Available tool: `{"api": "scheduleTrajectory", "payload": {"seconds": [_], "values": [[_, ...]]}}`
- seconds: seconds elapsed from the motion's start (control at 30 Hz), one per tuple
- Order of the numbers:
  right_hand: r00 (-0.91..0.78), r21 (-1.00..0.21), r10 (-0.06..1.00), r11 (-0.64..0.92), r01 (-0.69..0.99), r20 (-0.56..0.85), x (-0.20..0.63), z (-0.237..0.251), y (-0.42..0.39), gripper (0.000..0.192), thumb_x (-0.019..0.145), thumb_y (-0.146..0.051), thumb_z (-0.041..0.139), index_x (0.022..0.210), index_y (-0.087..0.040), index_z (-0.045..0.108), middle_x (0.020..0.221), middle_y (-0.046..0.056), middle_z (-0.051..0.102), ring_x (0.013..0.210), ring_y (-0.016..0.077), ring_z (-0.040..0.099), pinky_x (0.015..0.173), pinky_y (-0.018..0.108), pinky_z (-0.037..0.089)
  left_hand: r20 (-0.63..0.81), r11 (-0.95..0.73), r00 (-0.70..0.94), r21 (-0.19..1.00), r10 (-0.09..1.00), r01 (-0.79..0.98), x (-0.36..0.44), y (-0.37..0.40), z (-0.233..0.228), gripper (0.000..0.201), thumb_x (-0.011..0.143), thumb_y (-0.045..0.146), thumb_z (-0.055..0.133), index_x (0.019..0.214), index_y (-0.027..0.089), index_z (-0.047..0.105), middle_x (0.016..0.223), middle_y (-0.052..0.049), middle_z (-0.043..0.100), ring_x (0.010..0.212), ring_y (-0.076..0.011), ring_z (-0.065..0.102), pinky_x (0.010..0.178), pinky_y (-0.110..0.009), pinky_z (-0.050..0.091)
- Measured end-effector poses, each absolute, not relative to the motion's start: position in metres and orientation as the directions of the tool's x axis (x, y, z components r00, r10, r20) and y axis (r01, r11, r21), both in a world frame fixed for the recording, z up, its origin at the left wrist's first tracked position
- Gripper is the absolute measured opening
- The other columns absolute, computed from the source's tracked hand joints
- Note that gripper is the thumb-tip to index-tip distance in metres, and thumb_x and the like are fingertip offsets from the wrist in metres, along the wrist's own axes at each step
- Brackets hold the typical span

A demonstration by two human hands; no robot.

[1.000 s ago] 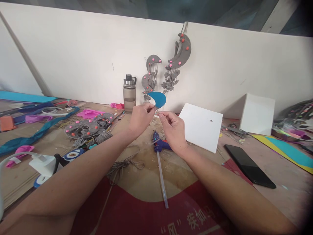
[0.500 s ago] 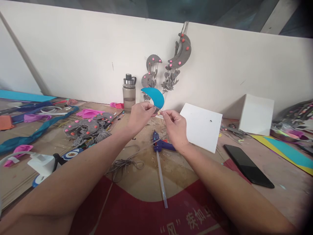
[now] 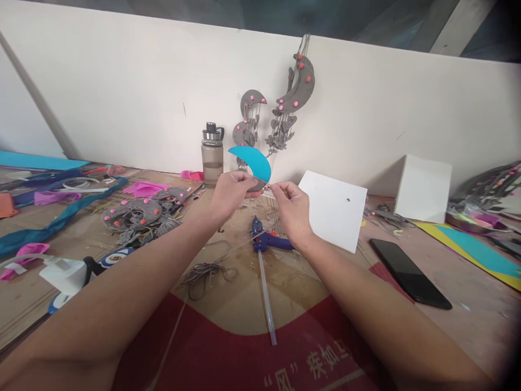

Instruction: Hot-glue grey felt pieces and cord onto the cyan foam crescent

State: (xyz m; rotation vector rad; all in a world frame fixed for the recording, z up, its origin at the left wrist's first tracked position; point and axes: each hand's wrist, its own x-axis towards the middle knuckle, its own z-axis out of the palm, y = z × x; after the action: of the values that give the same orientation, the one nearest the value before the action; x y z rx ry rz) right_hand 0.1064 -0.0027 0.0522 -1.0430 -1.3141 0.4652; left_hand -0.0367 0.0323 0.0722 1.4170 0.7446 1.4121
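Between the thumb and fingers of my left hand (image 3: 233,194) is a blue crescent (image 3: 257,159), held upright above the table, with a grey strip along its lower end. My right hand (image 3: 293,210) pinches a thin grey cord by the crescent's lower tip. That cord runs down to a loose grey cord bundle (image 3: 208,273) on the cardboard. Below my hands lies a blue hot glue gun (image 3: 272,242), a long clear glue stick (image 3: 267,298) sticking out of its back towards me.
Grey crescent hangings (image 3: 301,89) with pink and orange dots hang on the white wall. A water bottle (image 3: 212,155) stands by it. Grey crescents (image 3: 132,213) lie left, near a white plug (image 3: 67,274). Right are a white board (image 3: 336,209) and a phone (image 3: 409,273).
The crescent and my left hand have shifted slightly left, and the crescent has tilted a little. My right hand still pinches near its lower tip. The whole view has moved slightly.
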Motion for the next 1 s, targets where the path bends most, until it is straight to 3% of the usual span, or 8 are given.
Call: {"api": "scheduleTrajectory", "payload": {"seconds": [0.6,1.0], "values": [[0.295,-0.88,0.829,0.444,0.172,0.476,0.1084,0.0507,0.004,0.027,0.075,-0.042,0.063,0.082,-0.017,0.069,0.073,0.0,0.064,0.059,0.0098,0.048,0.055,0.023,0.037,0.336,-0.275,0.239,0.927,0.911,-0.256,-0.0354,0.0283,0.0718,0.017,0.07,0.026,0.073,0.068,0.012,0.063,0.072,-0.003,0.063,0.072,-0.0131,0.065,0.089,-0.039,0.056],[0.3,-0.895,0.844,0.432,0.111,0.445,0.1075,0.05,0.0044,0.026,0.074,-0.041,0.063,0.08,-0.016,0.068,0.072,0.0,0.064,0.061,0.0104,0.05,0.056,0.023,0.039,0.319,-0.24,0.261,0.926,0.911,-0.292,-0.0337,0.0275,0.071,0.019,0.068,0.027,0.074,0.07,0.011,0.065,0.08,-0.005,0.067,0.075,-0.0137,0.066,0.088,-0.038,0.056]]}}
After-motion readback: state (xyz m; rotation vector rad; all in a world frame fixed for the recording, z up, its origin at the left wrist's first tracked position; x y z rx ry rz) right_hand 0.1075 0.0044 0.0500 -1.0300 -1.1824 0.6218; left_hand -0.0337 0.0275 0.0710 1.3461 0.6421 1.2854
